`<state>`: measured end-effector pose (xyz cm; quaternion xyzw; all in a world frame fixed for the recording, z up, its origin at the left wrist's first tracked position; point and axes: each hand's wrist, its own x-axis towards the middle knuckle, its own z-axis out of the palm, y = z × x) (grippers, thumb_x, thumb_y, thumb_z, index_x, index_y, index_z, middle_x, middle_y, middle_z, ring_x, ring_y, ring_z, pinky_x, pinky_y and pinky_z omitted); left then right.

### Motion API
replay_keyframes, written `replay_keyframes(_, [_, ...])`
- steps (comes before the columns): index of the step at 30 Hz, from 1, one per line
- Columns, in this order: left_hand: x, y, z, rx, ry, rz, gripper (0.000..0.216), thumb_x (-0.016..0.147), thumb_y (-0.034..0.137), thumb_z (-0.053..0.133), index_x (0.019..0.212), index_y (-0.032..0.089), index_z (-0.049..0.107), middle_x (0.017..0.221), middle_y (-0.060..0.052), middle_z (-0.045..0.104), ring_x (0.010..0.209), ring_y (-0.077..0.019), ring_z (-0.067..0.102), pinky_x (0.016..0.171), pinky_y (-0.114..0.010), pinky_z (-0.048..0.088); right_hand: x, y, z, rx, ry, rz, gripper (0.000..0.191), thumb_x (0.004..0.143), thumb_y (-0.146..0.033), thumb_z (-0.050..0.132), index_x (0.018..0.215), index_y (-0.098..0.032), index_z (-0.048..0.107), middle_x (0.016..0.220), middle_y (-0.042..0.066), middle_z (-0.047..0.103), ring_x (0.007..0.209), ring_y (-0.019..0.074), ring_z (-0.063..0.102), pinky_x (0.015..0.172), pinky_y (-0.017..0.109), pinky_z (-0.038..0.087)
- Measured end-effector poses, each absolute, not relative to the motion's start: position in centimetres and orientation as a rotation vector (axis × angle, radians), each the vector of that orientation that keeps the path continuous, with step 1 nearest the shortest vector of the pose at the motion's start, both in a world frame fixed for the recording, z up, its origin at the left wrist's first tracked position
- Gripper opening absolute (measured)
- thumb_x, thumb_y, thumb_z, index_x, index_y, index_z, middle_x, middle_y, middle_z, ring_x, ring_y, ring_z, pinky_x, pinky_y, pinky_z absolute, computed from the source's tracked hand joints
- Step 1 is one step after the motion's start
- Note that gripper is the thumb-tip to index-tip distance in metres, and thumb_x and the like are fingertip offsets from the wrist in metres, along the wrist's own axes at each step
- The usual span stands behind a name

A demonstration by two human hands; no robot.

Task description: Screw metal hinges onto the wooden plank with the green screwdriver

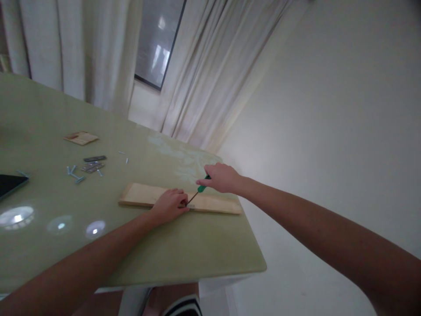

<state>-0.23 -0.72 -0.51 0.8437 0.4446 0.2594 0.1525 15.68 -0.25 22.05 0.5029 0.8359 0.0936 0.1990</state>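
Observation:
A long pale wooden board (pixel 215 203) lies flat on the table near its right end. My right hand (pixel 223 177) is wrapped round the green handle of a screwdriver (pixel 201 188), whose shaft slants down and left to the board. At the tip, a small grey metal hinge (pixel 190 206) rests along the board's near edge, partly covered by fingers. My left hand (pixel 169 205) lies over the board with its fingers curled and pinched at the hinge, beside the screwdriver tip. Whether a screw sits under the tip is too small to tell.
Several grey metal hinges (pixel 94 166) lie at the left, with loose screws (pixel 79 179) around them. Behind them is a small wooden piece (pixel 82 138). A dark flat device (pixel 11 184) sits at the left edge. The table's right edge (pixel 255 239) is close to the board's end.

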Motion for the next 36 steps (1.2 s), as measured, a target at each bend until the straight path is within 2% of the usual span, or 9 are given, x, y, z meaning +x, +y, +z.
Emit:
replay_keyframes(5, [-0.3, -0.5, -0.9, 2.425, 1.266, 0.755, 0.015, 0.089, 0.034, 0.078, 0.09, 0.021, 0.071, 0.096, -0.005, 0.072, 0.099, -0.0278, 0.065, 0.084, -0.036, 0.043, 15.6, 0.1, 22.4, 1.162, 2.385, 0.161, 0.052, 0.082, -0.05, 0.084, 0.12, -0.022, 0.062, 0.117, 0.009, 0.076, 0.101, 0.0236, 0.069, 0.069, 0.026, 0.041])
replay_keyframes(8, [-0.3, -0.5, -0.9, 2.423, 1.257, 0.768, 0.015, 0.088, 0.034, 0.078, 0.089, 0.021, 0.071, 0.095, -0.005, 0.072, 0.097, -0.0275, 0.065, 0.083, -0.035, 0.043, 15.5, -0.5, 22.0, 1.243, 2.379, 0.277, 0.046, 0.088, -0.059, 0.074, 0.115, -0.022, 0.067, 0.114, 0.011, 0.077, 0.101, 0.0265, 0.07, 0.07, 0.029, 0.044])
replay_keyframes(13, [-0.3, -0.8, -0.6, 2.425, 1.201, 0.801, 0.018, 0.093, 0.038, 0.075, 0.1, 0.022, 0.072, 0.096, -0.004, 0.072, 0.098, -0.0256, 0.065, 0.084, -0.034, 0.043, 15.1, 0.0, 21.0, 1.424, 2.273, 0.33, 0.056, 0.098, -0.067, 0.052, 0.104, -0.017, 0.077, 0.107, 0.019, 0.078, 0.1, 0.0327, 0.073, 0.073, 0.035, 0.049])
replay_keyframes(17, [-0.1, -0.9, -0.5, 2.402, 1.192, 0.839, 0.02, 0.104, 0.035, 0.06, 0.101, 0.022, 0.074, 0.101, -0.005, 0.073, 0.101, -0.023, 0.066, 0.087, -0.032, 0.044, 14.9, 1.4, 21.2, 1.392, 2.231, 0.256, 0.054, 0.095, -0.067, 0.056, 0.097, -0.018, 0.078, 0.1, 0.017, 0.079, 0.095, 0.0306, 0.074, 0.07, 0.033, 0.049])
replay_keyframes(22, [0.1, -0.8, -0.5, 2.38, 1.21, 0.865, 0.023, 0.103, 0.032, 0.061, 0.089, 0.023, 0.077, 0.092, -0.003, 0.073, 0.093, -0.0203, 0.067, 0.08, -0.03, 0.043, 14.2, 1.1, 21.1, 1.059, 2.448, 0.276, 0.048, 0.081, -0.057, 0.083, 0.113, -0.024, 0.07, 0.115, 0.008, 0.077, 0.103, 0.0251, 0.071, 0.072, 0.028, 0.045])
replay_keyframes(27, [0.2, -0.8, -0.6, 2.382, 1.217, 0.872, 0.025, 0.102, 0.031, 0.062, 0.084, 0.023, 0.076, 0.088, -0.003, 0.073, 0.091, -0.0208, 0.066, 0.08, -0.03, 0.042, 13.1, 0.4, 20.3, 1.176, 2.42, 0.426, 0.041, 0.094, -0.059, 0.069, 0.105, -0.019, 0.072, 0.11, 0.015, 0.076, 0.101, 0.0306, 0.072, 0.074, 0.033, 0.046])
replay_keyframes(30, [0.1, -0.6, -0.6, 2.392, 1.209, 0.856, 0.026, 0.101, 0.029, 0.062, 0.081, 0.023, 0.076, 0.089, -0.003, 0.074, 0.09, -0.0205, 0.066, 0.079, -0.029, 0.041, 13.2, 0.6, 21.1, 1.178, 2.372, 0.357, 0.048, 0.089, -0.064, 0.073, 0.107, -0.02, 0.073, 0.106, 0.013, 0.077, 0.098, 0.0298, 0.072, 0.07, 0.031, 0.045])
replay_keyframes(33, [0.2, -0.6, -0.6, 2.393, 1.208, 0.84, 0.027, 0.101, 0.029, 0.062, 0.079, 0.023, 0.077, 0.088, -0.003, 0.074, 0.088, -0.0203, 0.066, 0.077, -0.03, 0.041, 13.7, 0.7, 22.3, 0.979, 2.377, 0.226, 0.047, 0.082, -0.056, 0.084, 0.113, -0.024, 0.071, 0.114, 0.008, 0.077, 0.104, 0.0263, 0.071, 0.072, 0.028, 0.045])
replay_keyframes(36, [0.2, -0.7, -0.5, 2.393, 1.205, 0.834, 0.026, 0.102, 0.03, 0.06, 0.084, 0.023, 0.078, 0.09, -0.004, 0.074, 0.09, -0.0216, 0.067, 0.08, -0.031, 0.043, 14.3, 0.1, 22.2, 1.013, 2.351, 0.283, 0.035, 0.095, -0.052, 0.071, 0.111, -0.02, 0.074, 0.112, 0.013, 0.078, 0.106, 0.0291, 0.072, 0.078, 0.031, 0.046])
